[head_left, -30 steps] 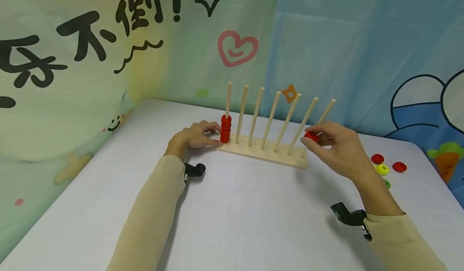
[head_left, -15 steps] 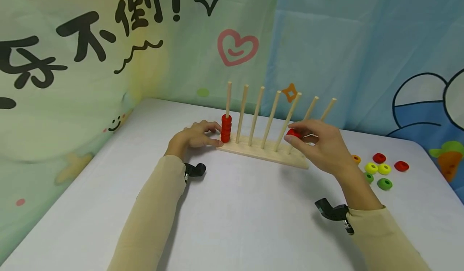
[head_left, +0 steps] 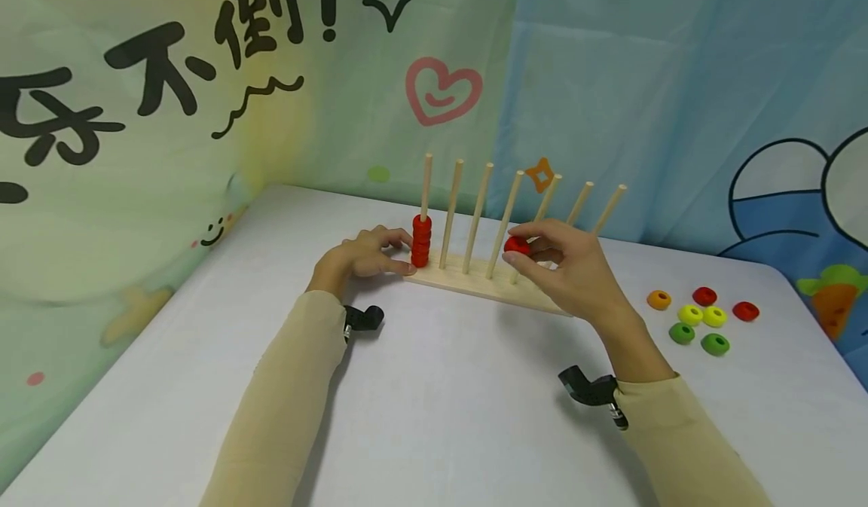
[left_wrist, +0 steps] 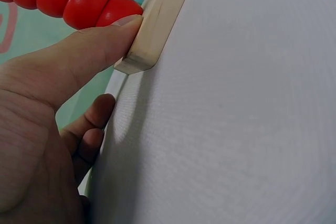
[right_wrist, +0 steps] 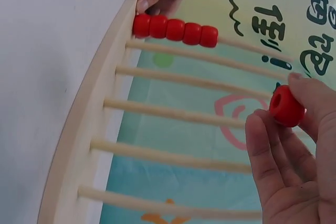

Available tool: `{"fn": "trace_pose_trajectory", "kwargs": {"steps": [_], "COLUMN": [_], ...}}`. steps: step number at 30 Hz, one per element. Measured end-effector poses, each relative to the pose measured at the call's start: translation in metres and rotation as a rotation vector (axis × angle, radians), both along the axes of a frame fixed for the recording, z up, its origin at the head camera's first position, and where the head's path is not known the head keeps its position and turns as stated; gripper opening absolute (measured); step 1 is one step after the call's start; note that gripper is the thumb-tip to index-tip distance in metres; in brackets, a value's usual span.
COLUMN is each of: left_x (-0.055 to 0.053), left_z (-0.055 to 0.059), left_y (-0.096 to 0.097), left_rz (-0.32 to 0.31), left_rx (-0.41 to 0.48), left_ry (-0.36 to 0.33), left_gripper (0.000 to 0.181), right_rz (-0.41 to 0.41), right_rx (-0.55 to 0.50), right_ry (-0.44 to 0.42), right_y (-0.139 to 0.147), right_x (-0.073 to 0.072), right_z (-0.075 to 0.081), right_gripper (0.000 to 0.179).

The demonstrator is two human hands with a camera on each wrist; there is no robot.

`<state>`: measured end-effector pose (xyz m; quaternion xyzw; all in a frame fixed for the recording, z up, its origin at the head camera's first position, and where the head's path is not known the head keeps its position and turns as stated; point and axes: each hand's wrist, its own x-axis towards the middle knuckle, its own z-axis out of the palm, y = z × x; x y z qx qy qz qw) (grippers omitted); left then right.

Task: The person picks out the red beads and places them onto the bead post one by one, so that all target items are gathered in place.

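Note:
A wooden rack (head_left: 468, 281) with a row of upright pegs stands on the table. Several red beads (head_left: 421, 241) are stacked on its leftmost peg. My left hand (head_left: 366, 255) holds the rack's left end; in the left wrist view the thumb (left_wrist: 100, 51) presses on the base beside the lowest bead, while the index finger is mostly hidden. Between thumb and fingertips my right hand (head_left: 566, 266) pinches one red bead (head_left: 517, 245), in front of the pegs right of the middle. The right wrist view shows that bead's hole (right_wrist: 281, 104) facing the base, off any peg.
Loose beads lie on the white table (head_left: 434, 409) to the right: orange (head_left: 658, 300), red (head_left: 746, 311), yellow (head_left: 690, 315) and green (head_left: 715, 343). A printed cloth backdrop (head_left: 583, 77) hangs close behind the rack.
My right hand has moved left along the rack with the red bead, from the rightmost peg toward the middle ones. The loose beads have come into full view. The left hand has stayed put.

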<state>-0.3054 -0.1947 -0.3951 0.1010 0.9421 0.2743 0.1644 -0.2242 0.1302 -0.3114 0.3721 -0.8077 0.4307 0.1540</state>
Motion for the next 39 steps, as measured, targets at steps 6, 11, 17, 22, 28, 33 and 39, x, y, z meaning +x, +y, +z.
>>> {"fn": "trace_pose_trajectory", "kwargs": {"steps": [6,11,17,22,28,33,39], "left_x": [0.001,0.000,-0.001,0.000,0.000,0.000,0.001], "left_z": [-0.001,0.000,0.000,0.001,0.000,0.002,0.002], "left_y": [0.000,0.000,-0.001,-0.001,-0.001,-0.001,-0.002], "left_rz": [-0.003,-0.008,-0.011,-0.008,0.003,-0.006,-0.017], "left_rx": [0.003,0.012,0.017,0.011,0.006,0.025,0.028], "left_ry": [-0.002,-0.005,-0.008,-0.007,-0.005,0.000,-0.005], "left_gripper": [0.045,0.044,0.044,0.044,0.042,0.042,0.044], "right_rz": [0.045,0.058,0.062,0.097,0.081,0.077,0.012], "right_rx": [-0.018,-0.022,-0.033,-0.081,-0.123,-0.210,-0.263], "right_ry": [-0.011,-0.012,-0.046,-0.031,-0.004,-0.054,-0.025], "right_y": [-0.019,-0.031,-0.046,-0.062,-0.078,-0.094,-0.106], "right_x": [0.005,0.003,0.000,-0.008,-0.027,-0.016,-0.035], "right_z": [0.011,0.018,0.026,0.027,0.024,0.046,0.040], "right_gripper": [0.032,0.033,0.032,0.031,0.033,0.030,0.030]}}
